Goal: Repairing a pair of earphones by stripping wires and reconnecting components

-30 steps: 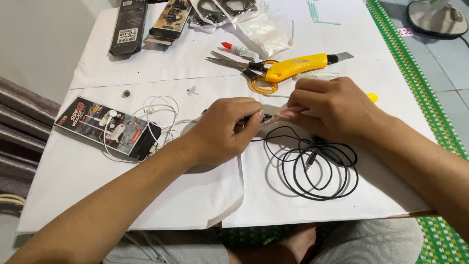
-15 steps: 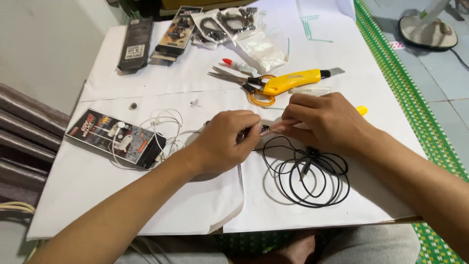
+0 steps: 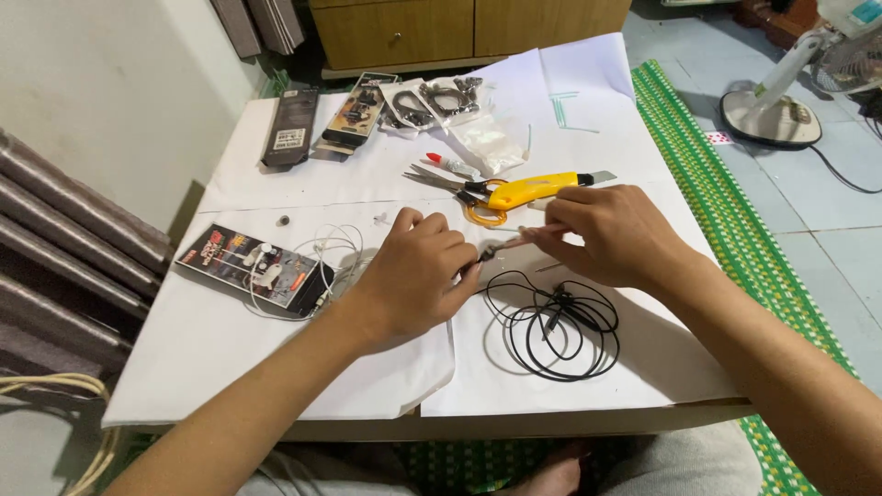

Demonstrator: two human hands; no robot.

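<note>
Risks, as judged from this view. The left hand pinches the end of a thin black cable, fingers curled tight around it. The right hand is closed on a slim pinkish tool whose tip meets the cable end just at the left fingertips. A slip of that tip could jab the left fingers, since they sit right at the contact point. Too much force could nick or sever the thin cable. What the tool is I cannot tell; too small and partly hidden.

The cable's slack lies in loose coils on the white paper of the counter, just below the right hand. A tug could drag the coils or tangle them with the small plug-like piece lying in their middle.

The yellow knife and scissors lie just beyond the right hand, the knife's blade end apparently exposed; a careless reach could catch it.

Cable itself: thin, black, glossy, wound in several overlapping loops, one strand rising to the hands. A dark box with white wires draped over it sits left of the left hand.
</note>
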